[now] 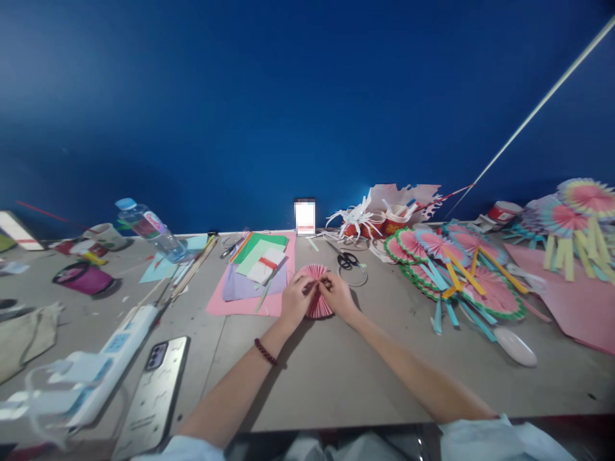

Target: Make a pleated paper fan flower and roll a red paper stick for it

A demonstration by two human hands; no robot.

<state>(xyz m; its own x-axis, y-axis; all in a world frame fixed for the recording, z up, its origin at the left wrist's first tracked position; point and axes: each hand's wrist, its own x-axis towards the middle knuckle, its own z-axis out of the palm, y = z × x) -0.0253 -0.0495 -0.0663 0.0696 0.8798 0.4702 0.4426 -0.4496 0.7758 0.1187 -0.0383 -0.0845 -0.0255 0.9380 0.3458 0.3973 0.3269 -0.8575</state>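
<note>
- Grey tabletop [288, 397] carried all items noted, nearest first.
- Phone [154, 397] lay camera side up near my left forearm; its case markings were too small to read.
- Pink pleated disc [318, 312] was between my hands, in front of me. My left hand [296, 298] and right hand [339, 296] both pinched its centre, presumably to keep the folds gathered.
- Coloured paper sheets [232, 285] were layered and black-handled scissors [346, 260] lay beyond the disc, likely for easy reach.
- Bottle [154, 225] bore a pink label, wording illegible.
- Red cup [393, 226] showed yellow lettering, unreadable.
- Lit screen [305, 218] stood upright at the blue wall [288, 96], probably for viewing; content blurred.
</note>
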